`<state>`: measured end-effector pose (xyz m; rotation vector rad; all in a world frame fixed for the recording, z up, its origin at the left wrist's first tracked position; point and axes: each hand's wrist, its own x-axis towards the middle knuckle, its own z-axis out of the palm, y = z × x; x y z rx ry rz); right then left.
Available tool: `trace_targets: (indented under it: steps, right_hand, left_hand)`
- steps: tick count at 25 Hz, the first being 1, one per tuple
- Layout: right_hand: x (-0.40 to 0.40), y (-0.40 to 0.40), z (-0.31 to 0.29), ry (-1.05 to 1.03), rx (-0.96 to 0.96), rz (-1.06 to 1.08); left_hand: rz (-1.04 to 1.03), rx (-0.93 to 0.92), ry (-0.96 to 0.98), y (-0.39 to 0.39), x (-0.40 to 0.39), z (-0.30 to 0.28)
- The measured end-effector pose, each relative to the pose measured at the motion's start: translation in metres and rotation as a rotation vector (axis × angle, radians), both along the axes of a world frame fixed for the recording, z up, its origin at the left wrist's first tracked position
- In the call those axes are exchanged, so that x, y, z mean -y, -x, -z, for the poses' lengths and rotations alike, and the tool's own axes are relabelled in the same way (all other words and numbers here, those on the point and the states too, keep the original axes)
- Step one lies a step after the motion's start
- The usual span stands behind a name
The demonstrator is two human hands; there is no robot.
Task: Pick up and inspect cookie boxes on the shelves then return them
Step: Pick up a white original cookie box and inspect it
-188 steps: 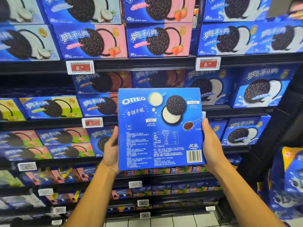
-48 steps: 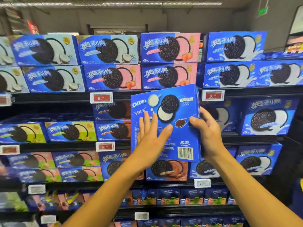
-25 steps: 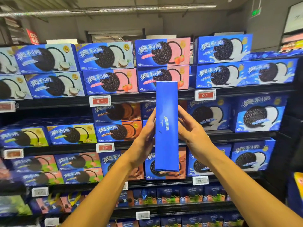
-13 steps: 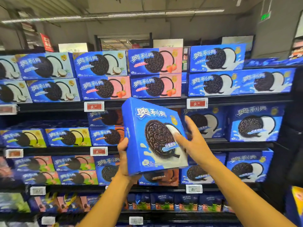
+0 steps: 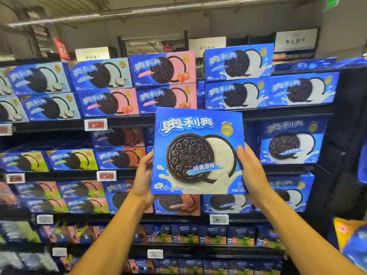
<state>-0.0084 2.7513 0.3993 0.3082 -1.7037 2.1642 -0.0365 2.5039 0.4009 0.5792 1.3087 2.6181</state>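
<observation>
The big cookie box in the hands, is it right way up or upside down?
Right way up. The cookie box shows its front, lettering reading normally, held between left hand and right hand.

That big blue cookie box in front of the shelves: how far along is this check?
Picked up: the blue cookie box is off the shelf, held between the left hand and right hand. In hand: inspection, with its printed front facing the camera. Left: returning it, probably to the second shelf behind it, beside the matching box, though the exact slot is hidden.
</observation>
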Motion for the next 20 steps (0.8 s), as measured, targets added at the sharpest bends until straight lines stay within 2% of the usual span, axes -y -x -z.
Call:
trace_targets:
  steps: [2,5,11,16,20]
  right_hand:
    - [-0.014,0.0,0.004,-0.042,-0.035,0.054]
    - [-0.031,-0.01,0.007,-0.063,-0.042,0.109]
    - [-0.056,-0.021,0.035,-0.137,-0.043,0.102]
    - [-0.082,-0.031,0.049,-0.154,-0.04,0.12]
    - [-0.104,-0.027,0.076,-0.059,0.125,0.191]
  left_hand:
    - [-0.015,0.006,0.036,-0.003,-0.006,0.001]
    - [-0.197,0.0,0.149,-0.006,-0.027,0.005]
    - [-0.349,-0.098,0.365,-0.027,-0.053,0.033]
    - [-0.352,-0.137,0.545,-0.026,-0.073,0.051]
    - [-0.272,-0.114,0.562,-0.022,-0.092,0.074]
